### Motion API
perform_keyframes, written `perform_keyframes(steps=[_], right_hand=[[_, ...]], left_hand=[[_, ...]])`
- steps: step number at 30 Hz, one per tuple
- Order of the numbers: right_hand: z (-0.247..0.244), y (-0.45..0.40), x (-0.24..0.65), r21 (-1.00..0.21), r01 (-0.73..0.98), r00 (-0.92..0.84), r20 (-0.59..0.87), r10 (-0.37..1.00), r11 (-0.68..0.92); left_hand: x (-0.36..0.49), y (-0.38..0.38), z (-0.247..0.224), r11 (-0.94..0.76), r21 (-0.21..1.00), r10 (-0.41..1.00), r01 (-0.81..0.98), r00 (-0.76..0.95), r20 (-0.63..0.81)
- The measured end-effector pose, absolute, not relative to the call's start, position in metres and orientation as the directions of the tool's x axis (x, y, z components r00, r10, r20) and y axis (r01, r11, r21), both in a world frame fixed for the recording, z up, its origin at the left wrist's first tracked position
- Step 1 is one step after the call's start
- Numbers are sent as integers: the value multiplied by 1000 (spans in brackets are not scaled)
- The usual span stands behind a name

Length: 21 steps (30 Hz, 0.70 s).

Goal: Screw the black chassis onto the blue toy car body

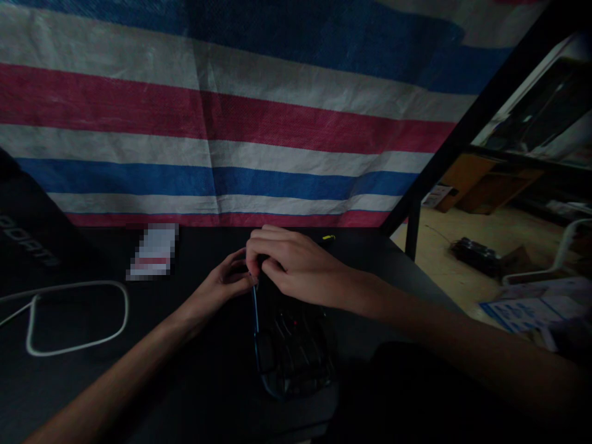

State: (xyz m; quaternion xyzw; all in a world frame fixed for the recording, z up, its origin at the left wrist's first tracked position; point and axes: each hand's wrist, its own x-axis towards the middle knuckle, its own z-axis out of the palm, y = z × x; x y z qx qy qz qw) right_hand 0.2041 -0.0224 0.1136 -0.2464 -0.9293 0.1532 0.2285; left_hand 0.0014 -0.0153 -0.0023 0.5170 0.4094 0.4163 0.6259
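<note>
A dark, glossy object shaped like a toy car [296,351], with a blue edge along its left side and a small red dot on top, lies on the black table. My right hand [291,259] reaches over its far end, thumb and fingers pinched together. What they pinch is too small and dark to make out. My left hand [231,277] is at the far left corner of the object, its thumb and fingers curled in close to the right fingertips. Both hands hide that far end.
On the black table [194,376] are a white cable [124,314], a blurred-out white item [155,253] and a small yellow-marked thing [328,237]. Behind hangs a striped tarp [277,123]. Right of the table, boxes [485,182] and clutter lie on the floor.
</note>
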Motion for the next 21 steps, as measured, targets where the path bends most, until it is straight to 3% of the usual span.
perform_keyframes(steps=[5, 10, 12, 16, 21], right_hand=[[112, -25, 200, -415, 387, -760, 362, 539, 824], [116, -28, 203, -459, 491, -715, 275, 643, 741], [115, -27, 203, -373, 586, -678, 261, 687, 719], [112, -21, 201, -79, 757, -604, 293, 741, 648], [119, -23, 211, -218, 603, -710, 293, 640, 768]], left_hand=[[2, -16, -3, 100, 990, 943, -96, 325, -64], [3, -17, 2, 131, 987, 935, -92, 342, -92], [3, -17, 2, 144, 984, 939, -102, 327, -104], [4, -17, 2, 163, 981, 944, -103, 307, -124], [2, -17, 1, 167, 980, 933, -110, 338, -121]])
